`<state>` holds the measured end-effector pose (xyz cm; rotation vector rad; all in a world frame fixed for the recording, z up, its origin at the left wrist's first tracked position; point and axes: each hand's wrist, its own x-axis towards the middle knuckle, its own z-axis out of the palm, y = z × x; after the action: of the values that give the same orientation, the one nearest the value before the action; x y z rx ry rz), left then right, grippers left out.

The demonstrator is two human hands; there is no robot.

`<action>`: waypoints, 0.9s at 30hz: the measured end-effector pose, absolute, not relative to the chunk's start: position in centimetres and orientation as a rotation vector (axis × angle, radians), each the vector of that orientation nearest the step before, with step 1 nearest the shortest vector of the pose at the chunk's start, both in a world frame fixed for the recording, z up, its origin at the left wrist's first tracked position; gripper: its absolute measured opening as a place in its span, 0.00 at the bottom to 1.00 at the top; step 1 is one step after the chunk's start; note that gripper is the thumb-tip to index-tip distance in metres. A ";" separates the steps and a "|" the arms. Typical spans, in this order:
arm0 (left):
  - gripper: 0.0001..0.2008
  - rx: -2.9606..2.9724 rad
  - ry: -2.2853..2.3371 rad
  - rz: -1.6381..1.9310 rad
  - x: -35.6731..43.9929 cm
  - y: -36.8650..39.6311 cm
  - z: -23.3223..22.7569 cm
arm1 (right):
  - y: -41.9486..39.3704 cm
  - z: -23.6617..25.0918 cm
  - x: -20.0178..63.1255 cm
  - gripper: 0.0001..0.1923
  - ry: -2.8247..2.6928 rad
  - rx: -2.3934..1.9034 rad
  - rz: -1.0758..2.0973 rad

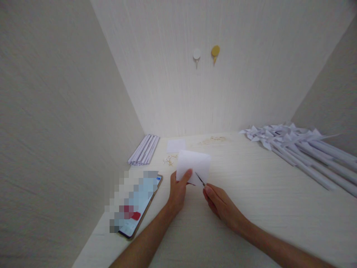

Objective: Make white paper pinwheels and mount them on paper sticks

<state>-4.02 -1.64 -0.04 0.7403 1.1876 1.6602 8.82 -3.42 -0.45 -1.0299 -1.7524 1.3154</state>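
Observation:
A white square sheet of paper [195, 162] is held up over the table in my left hand [179, 190], the thumb on its face and the fingers behind it. My right hand [216, 199] is closed around a small pair of scissors [200, 179]. Their thin dark blade lies over the lower right corner of the paper, pointing in toward its middle. The handles are mostly hidden by my right fingers. Whether the blades have cut into the sheet cannot be made out.
Rolled paper sticks [145, 149] lie back left, by another paper sheet [176, 145] and small loose pale pieces [170, 160]. A phone [141, 208] rests left of my arm. Several paper pinwheels on sticks [295, 143] are piled right. Two round hooks [215, 51] hang on the back wall.

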 end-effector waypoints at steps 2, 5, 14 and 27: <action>0.14 0.752 1.203 1.657 -4.0 -1.7 -0.1 | -3.4 -0.5 8.8 0.19 -1.749 -1.020 1.304; 0.14 0.779 1.230 1.648 -4.1 -1.7 -0.1 | -3.4 -0.5 8.8 0.19 -1.748 -1.016 1.299; 0.14 0.755 1.188 1.669 -4.0 -1.7 0.0 | -3.4 -0.1 8.8 0.19 -1.780 -1.029 1.289; 0.12 0.637 1.137 1.773 -5.1 -0.9 1.2 | -3.5 0.0 8.9 0.20 -1.780 -1.035 1.307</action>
<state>-5.12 -0.86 1.23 0.6367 1.1370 1.7731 8.91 -3.48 0.01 -1.0346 -1.7795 1.3067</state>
